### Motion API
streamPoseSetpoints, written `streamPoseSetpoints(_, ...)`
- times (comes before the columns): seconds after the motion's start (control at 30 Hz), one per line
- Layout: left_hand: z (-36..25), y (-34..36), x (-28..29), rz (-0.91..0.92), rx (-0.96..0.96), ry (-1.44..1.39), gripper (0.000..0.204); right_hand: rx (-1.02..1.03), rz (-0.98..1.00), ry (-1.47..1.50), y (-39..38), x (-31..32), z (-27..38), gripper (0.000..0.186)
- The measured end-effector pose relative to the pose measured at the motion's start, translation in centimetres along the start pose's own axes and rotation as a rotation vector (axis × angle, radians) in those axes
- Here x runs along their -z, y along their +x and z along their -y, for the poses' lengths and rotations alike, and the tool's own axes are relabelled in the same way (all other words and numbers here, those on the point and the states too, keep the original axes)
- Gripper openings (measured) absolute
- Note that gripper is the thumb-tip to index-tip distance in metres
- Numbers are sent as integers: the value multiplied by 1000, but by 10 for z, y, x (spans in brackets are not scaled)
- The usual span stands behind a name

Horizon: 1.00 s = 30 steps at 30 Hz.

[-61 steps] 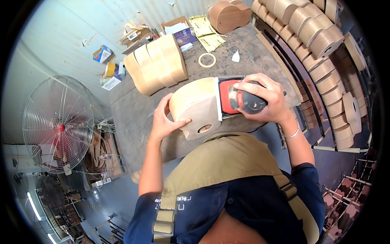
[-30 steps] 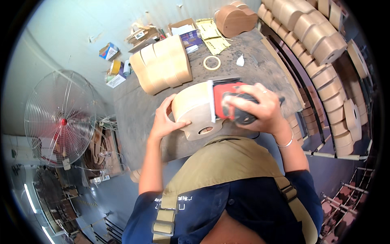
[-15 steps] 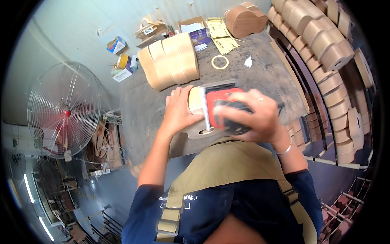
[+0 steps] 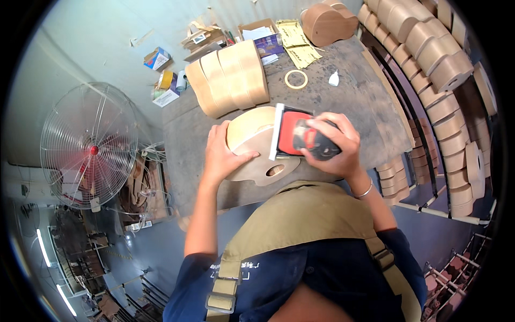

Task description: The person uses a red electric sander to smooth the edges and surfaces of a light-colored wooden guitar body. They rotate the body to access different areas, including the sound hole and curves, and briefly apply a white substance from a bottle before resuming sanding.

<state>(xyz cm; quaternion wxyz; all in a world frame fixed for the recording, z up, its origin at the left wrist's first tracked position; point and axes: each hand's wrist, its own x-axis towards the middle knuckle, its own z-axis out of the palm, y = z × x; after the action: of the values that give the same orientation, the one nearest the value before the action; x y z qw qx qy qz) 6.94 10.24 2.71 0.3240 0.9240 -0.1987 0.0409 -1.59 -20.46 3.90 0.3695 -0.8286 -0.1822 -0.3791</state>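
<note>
A small wooden ukulele body [image 4: 247, 157] with a round sound hole stands tilted on its edge on the table, close to my apron. Fingers and thumb of my left hand [image 4: 221, 153] grip its left end, the thumb lying across the flat face. My right hand [image 4: 339, 144] is wrapped round the black grip of a red electric sander [image 4: 291, 131]. The sander's flat pad is turned toward the right part of the body's curved side; whether it touches there I cannot tell.
Behind the ukulele body stand several joined pale wooden bodies [image 4: 228, 78]. Tape ring [image 4: 296, 79], small white bottle [image 4: 333, 79], yellow sandpaper packets [image 4: 295, 44] and a brown body [image 4: 328, 25] lie farther back. A fan [image 4: 94, 150] is at left, racked bodies [image 4: 448, 126] at right.
The sander has swung off the top of the ukulele body to its right side, baring more of the curved side and face. My left hand has shifted slightly left, still gripping the body.
</note>
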Motion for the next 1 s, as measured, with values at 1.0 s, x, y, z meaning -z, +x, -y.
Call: streamPoseSetpoints(1.0, 11, 0, -7, 5, 12, -10, 99, 398, 317, -65, 53, -25, 44, 49)
